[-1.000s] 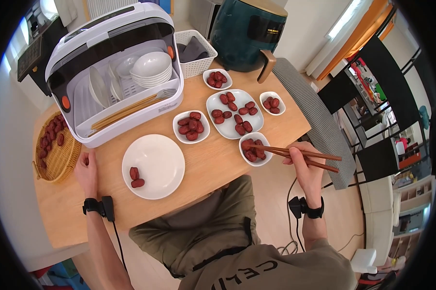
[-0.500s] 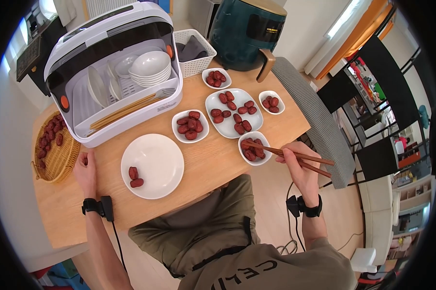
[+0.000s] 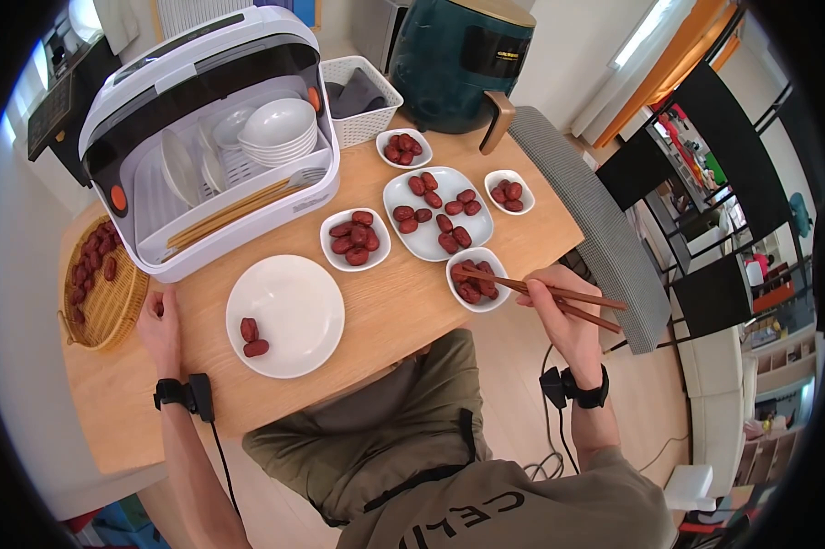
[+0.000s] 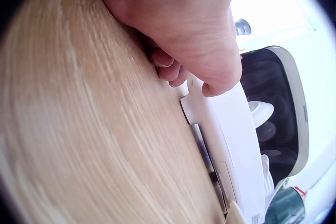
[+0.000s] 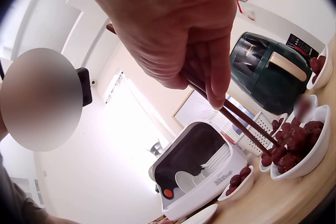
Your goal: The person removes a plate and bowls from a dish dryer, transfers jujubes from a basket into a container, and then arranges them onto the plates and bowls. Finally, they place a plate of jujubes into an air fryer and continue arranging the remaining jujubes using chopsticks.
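My right hand [image 3: 568, 320] grips a pair of brown wooden chopsticks [image 3: 502, 280] beyond the table's front edge. Their tips reach among the red jujubes [image 3: 468, 292] in a small white bowl [image 3: 487, 307] at that edge. In the right wrist view, the chopsticks [image 5: 249, 121] slant down from the fingers, tips against jujubes [image 5: 286, 153]. Whether a jujube is pinched between them I cannot tell. My left hand [image 3: 161, 329] rests on the tabletop between the wicker basket and the large plate, loosely curled and holding nothing; in the left wrist view its fingers [image 4: 170, 70] bend toward the wood.
A large white plate [image 3: 294, 311] carries two jujubes. Behind the bowl stand a square plate [image 3: 422, 240] and more small bowls [image 3: 358, 263] of jujubes. The wicker basket [image 3: 124, 320] lies far left. A dish dryer [image 3: 248, 240], white basket [image 3: 367, 128] and green air fryer [image 3: 449, 82] line the back.
My right hand has shifted slightly left, and the chopstick tips reach a little further into the bowl. The left hand stays in place. The head view has shifted slightly.
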A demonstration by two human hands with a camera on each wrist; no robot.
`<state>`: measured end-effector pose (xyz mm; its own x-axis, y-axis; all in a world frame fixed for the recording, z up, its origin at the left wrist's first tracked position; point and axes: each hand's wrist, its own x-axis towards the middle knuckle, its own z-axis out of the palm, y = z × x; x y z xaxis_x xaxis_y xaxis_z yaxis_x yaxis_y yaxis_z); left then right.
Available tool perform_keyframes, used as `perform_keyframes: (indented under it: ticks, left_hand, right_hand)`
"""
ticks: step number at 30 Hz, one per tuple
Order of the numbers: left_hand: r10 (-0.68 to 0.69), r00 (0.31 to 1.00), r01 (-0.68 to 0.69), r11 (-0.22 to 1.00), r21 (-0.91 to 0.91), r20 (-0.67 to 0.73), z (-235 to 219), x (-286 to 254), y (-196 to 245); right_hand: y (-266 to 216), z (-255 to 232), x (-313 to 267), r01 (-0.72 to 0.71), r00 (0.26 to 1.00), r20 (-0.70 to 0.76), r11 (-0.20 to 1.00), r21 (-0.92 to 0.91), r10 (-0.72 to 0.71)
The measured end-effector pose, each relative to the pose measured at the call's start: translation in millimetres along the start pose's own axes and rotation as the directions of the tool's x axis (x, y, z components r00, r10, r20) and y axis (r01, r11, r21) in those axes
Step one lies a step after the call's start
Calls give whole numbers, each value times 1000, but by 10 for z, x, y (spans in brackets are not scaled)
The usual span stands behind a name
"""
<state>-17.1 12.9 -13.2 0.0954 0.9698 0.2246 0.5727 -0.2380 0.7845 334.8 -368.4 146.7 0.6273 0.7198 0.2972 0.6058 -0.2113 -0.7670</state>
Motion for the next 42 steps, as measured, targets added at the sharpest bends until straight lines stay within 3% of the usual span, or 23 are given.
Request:
perform_keyframes:
  ticks: [8,13,18,20,25,28,32,36,38,39,42]
  left_hand:
    - [-1,1000,1,1000,-1,20,-18,-1,-8]
    - [-18,1000,17,998,58,13,-42,-30,64]
    - [7,1000,-5,995,104,-18,-38,-51,81]
    - [44,996,-32,988,153,-75,-18,-49,61]
    - [-16,999,21,992,127,-38,-38,-38,110]
    - [-20,999,24,993,115,-30,-54,-46,124]
    - [-29,999,33,993,111,-36,-58,-49,138]
    - [-49,998,53,993,108,-38,-57,-46,138]
    - [-59,998,62,993,103,-32,-69,-55,155]
    - [-61,998,63,992,109,-22,-72,-53,166]
    - [-87,996,86,990,113,8,-96,-40,132]
  right_hand:
    - [-5,-3,1,-6,1000,10,1000,-17,6]
    - [-23,8,18,61,998,24,995,-81,-60]
    - [-30,34,-24,0,999,-54,1000,19,1]
    - [-47,38,-38,32,997,-64,999,9,-32]
    - [-114,132,-12,90,996,-44,979,183,-83]
    - [-341,459,2,44,995,72,944,327,-71]
    - [-637,1092,84,116,921,304,918,379,-242]
    - [-744,1554,210,225,858,369,907,356,-358]
    - [-803,1702,255,63,874,406,890,451,-268]
    - [-853,1742,300,161,859,395,904,396,-326]
    - [-858,1932,286,155,846,409,892,424,-341]
